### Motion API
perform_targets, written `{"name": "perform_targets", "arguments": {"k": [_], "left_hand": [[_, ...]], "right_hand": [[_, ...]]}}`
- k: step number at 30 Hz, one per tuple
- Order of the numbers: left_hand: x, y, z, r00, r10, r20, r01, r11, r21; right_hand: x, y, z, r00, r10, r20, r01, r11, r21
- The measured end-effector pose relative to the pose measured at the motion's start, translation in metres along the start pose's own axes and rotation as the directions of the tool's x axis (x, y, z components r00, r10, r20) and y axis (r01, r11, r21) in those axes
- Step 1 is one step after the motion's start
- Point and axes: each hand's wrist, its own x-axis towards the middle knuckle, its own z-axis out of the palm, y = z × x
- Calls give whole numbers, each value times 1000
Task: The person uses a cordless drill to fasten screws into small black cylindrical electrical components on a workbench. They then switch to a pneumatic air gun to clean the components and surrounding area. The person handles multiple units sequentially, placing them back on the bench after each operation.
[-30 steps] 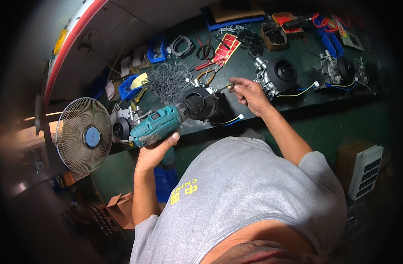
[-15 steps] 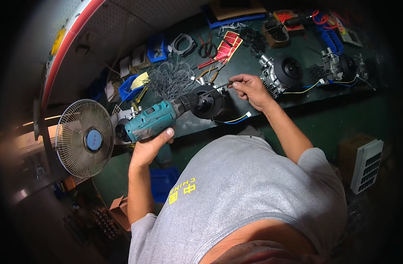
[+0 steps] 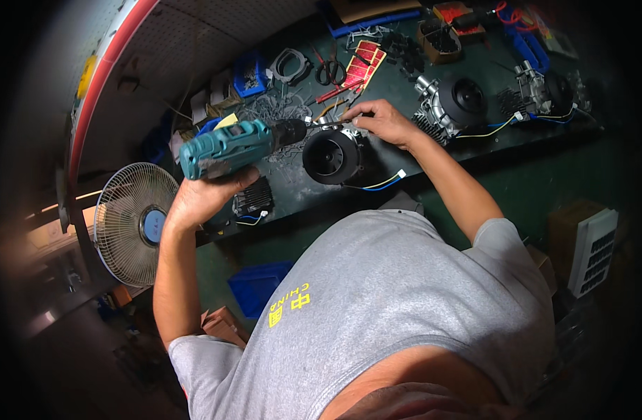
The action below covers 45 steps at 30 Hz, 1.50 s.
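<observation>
Centrally, the left hand [image 3: 207,196] is wrapped around the grip of a teal drill [image 3: 226,147], held above the front edge of the bench [image 3: 475,140] with its dark chuck and bit pointing right. The right hand [image 3: 382,120] is pinched closed at the bit's tip, thumb and fingers holding a small part there; the part itself is too small to identify. Just below the bit tip a black round blower [image 3: 331,155] stands on the bench, its open mouth facing the camera, with blue and yellow wires [image 3: 380,183] trailing to a white plug at the bench edge. Further right lie a second blower [image 3: 452,103] with a metal motor housing and a third unit [image 3: 541,91] near the rim. Behind the hands are red cards [image 3: 366,56], scissors [image 3: 329,70] and a blue bin [image 3: 251,73]. Left of the bench, below the drill, a caged fan [image 3: 135,222] faces upward
</observation>
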Motion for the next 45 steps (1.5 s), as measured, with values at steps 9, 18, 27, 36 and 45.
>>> {"name": "perform_targets", "arguments": {"k": [9,18,27,36,45], "left_hand": [[44,39,-3,982,21,189,-55,982,180],[53,55,1,974,2,228,-75,946,315],[59,68,14,960,7,279,-135,887,442],[60,71,19,957,-84,277,-45,902,430],[62,66,23,963,-59,264,-53,917,395]], "right_hand": [[6,29,6,997,-66,35,70,986,-150],[9,49,7,996,-77,46,80,993,-84],[2,72,17,1000,30,-10,-31,992,-125],[3,72,16,1000,-14,-1,14,986,-163],[5,79,18,999,-17,-34,12,991,-137]]}}
